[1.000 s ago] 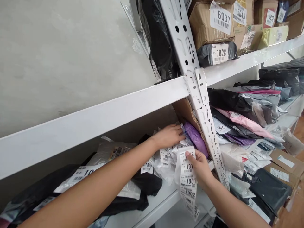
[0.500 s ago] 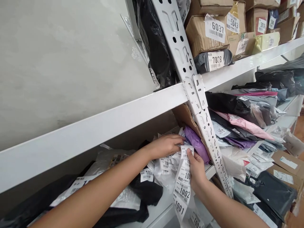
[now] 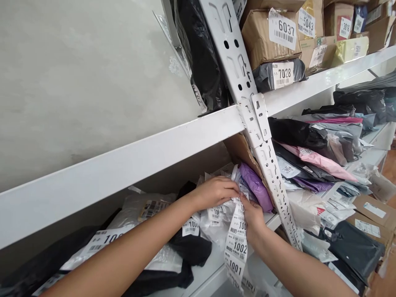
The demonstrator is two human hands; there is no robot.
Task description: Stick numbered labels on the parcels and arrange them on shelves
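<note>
A long strip of white number labels (image 3: pixel 236 243), printed 1001, 1002 and more, hangs down from my right hand (image 3: pixel 253 216). The thumb of that hand presses on the strip near its upper end. At the same end, the fingertips of my left hand (image 3: pixel 218 192) are pinched together on the strip, against the right thumb. Right behind both hands lie a purple parcel bag (image 3: pixel 255 185) and a heap of small white plastic packets (image 3: pixel 208 231), some labelled. Beneath my left forearm are a black bag (image 3: pixel 193 247) labelled 1004 and a clear-wrapped parcel (image 3: pixel 168 258).
A white metal shelf beam (image 3: pixel 123 169) crosses above my arms and meets a slotted upright (image 3: pixel 262 144). Right of the upright, bagged parcels (image 3: pixel 309 136) are piled on a shelf. Above them sit numbered cardboard boxes (image 3: pixel 260 45). A black bag (image 3: pixel 201 62) leans by the upright.
My left hand has come slightly right, its fingertips closing on the top of the label strip by my right thumb. The right hand has tilted in toward it. The view has shifted slightly.
</note>
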